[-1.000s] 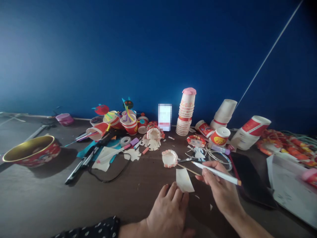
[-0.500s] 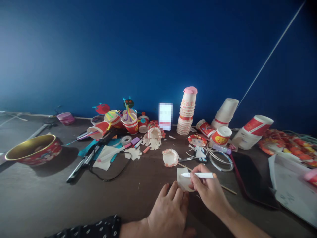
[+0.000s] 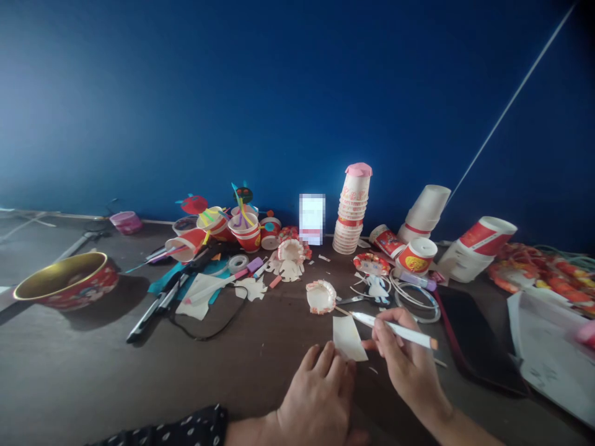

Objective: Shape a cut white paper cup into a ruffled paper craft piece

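A small white paper [image 3: 348, 338] lies on the dark table in front of me. My left hand [image 3: 320, 390] rests flat beside its lower left edge, fingers stretched out and fingertips touching the paper's corner. In my right hand [image 3: 404, 356] is a white marker [image 3: 395, 330] with an orange end, pinched between thumb and fingers. The marker's tip points left, above the paper's upper right. A cut paper cup piece with a scalloped rim [image 3: 320, 297] sits just behind the paper, near a thin wooden stick [image 3: 343, 311].
Stacked paper cups [image 3: 351, 214] stand at the back. A black phone [image 3: 478, 341] and a white box [image 3: 553, 365] are on the right. On the left are a gold-lined red bowl [image 3: 69, 285], a black-and-silver tool [image 3: 155, 306] and decorated cups [image 3: 245, 234].
My right hand has moved right with the marker, whose tip is now off the paper. More of the paper shows. My left hand has stayed in place.
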Demonstrator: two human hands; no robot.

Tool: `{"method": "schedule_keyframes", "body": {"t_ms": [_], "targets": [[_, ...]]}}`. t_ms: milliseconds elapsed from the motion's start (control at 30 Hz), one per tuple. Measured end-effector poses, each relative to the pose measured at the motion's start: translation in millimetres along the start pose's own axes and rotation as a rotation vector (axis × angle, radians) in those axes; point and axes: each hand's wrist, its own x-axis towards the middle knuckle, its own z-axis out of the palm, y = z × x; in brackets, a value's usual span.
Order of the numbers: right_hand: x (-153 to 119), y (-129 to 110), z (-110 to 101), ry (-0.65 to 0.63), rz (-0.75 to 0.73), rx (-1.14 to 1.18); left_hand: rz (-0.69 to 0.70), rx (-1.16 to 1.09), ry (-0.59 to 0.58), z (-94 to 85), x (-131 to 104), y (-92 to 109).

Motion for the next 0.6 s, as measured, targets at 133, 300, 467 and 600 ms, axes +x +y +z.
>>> {"method": "schedule_keyframes", "body": {"t_ms": [133, 300, 467, 600], "targets": [[-0.3, -3.1, 0.6, -0.062, -0.005, -0.086, -0.012, -0.01, -0.007, 0.9, 0.1, 0.4], [1.8, 4.0, 4.5, -0.174, 0.031, -0.121, -0.005, -0.012, 0.003, 0.1, 0.6, 0.7], [1.8, 7.6, 5.8, -0.181, 0.025, -0.157, -0.01, -0.017, 0.001, -1.1, 0.4, 1.0], [1.8, 5.0, 5.8, -0.185, 0.016, -0.176, -0.02, -0.041, -0.029, -4.5, 0.3, 2.0]]}}
